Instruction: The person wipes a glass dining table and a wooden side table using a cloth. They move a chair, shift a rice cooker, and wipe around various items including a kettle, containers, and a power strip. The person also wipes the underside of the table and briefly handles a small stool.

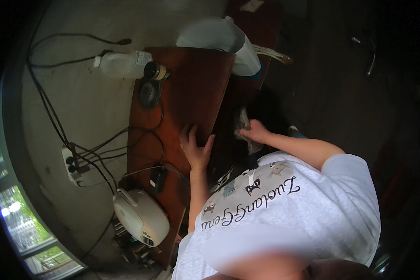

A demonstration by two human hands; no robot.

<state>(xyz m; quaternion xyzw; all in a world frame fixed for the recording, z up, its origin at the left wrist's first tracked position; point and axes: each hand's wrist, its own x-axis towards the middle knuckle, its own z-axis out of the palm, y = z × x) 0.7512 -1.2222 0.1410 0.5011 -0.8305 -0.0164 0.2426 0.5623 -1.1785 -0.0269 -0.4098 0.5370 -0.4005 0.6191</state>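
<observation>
My left hand rests at the edge of a reddish-brown wooden table, fingers spread and somewhat curled, with nothing in it. My right hand is to the right, beyond the table edge, and grips a crumpled greyish cloth. Part of the cloth hangs below the fingers. Left of my left hand, black cables run across the tabletop. A small black box, perhaps a power adapter, lies near my left forearm.
A white rice cooker stands at the table's near left. A plastic jug, a dark-lidded jar and a round dark object are at the far left. A power strip is on the wall. A whitish bin is beyond the table.
</observation>
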